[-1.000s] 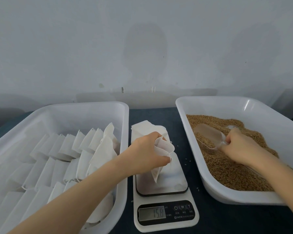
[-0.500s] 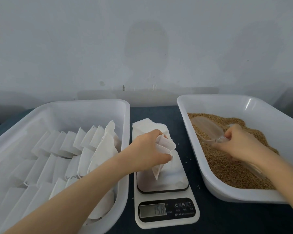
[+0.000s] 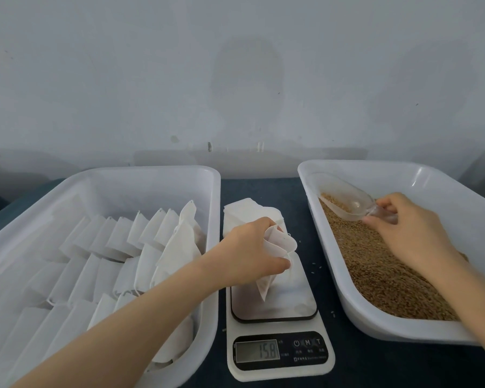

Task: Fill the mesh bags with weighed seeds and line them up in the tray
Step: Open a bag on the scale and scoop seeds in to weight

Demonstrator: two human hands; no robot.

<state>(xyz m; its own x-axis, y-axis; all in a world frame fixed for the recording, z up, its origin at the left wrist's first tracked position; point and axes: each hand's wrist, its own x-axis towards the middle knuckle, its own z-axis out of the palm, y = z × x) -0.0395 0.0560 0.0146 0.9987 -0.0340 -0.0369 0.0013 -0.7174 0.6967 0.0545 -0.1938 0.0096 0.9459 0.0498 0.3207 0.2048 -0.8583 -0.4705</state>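
the tray on my left already carries several rows of lined-up bags, with room left near its far wall, so i judge the job well along but not done. my left hand is curled round an open-mouthed mesh bag over the scale, which reads 15.8. my right hand grips the clear scoop, partly loaded, above the seeds in the right tub.

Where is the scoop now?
Head view, right side: the scoop, gripped by the right hand, is over the seeds at the seed tray's far left corner.
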